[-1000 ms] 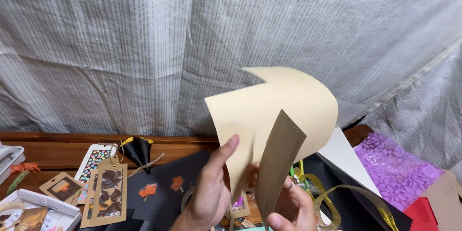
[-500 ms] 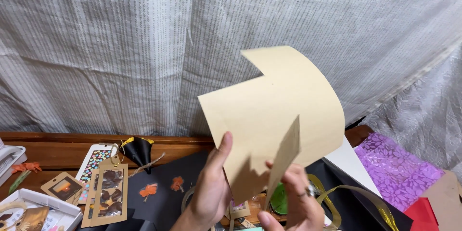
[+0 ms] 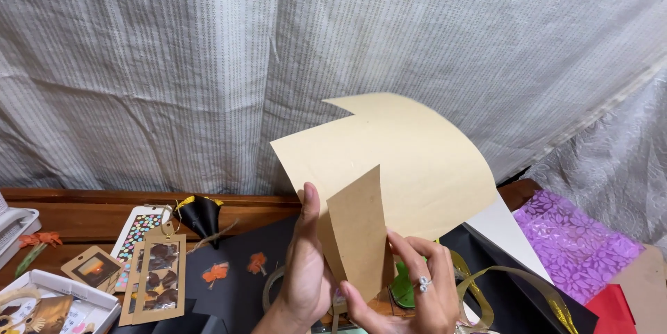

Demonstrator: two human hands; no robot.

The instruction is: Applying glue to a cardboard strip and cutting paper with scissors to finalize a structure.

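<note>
Left hand (image 3: pixel 306 264) raised upright at bottom centre, palm turned right, thumb stretched up, fingers hidden. Right hand (image 3: pixel 410 285) just beside it, lower, fingers (image 3: pixel 424 254) curled in a pinch, ring on one finger. Both wrists cut off by the bottom edge.

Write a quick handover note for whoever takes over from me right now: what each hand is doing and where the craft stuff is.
Left hand: grips the tan card sheet, thumb on its front, held upright above the table.
Right hand: pinches the sheet's partly cut strip, bent forward from the bottom edge.
Nearby: window bookmarks and black paper cone on the left, purple patterned sheet on the right.
Done: strip partly cut free. Left: strip not yet detached.
</note>
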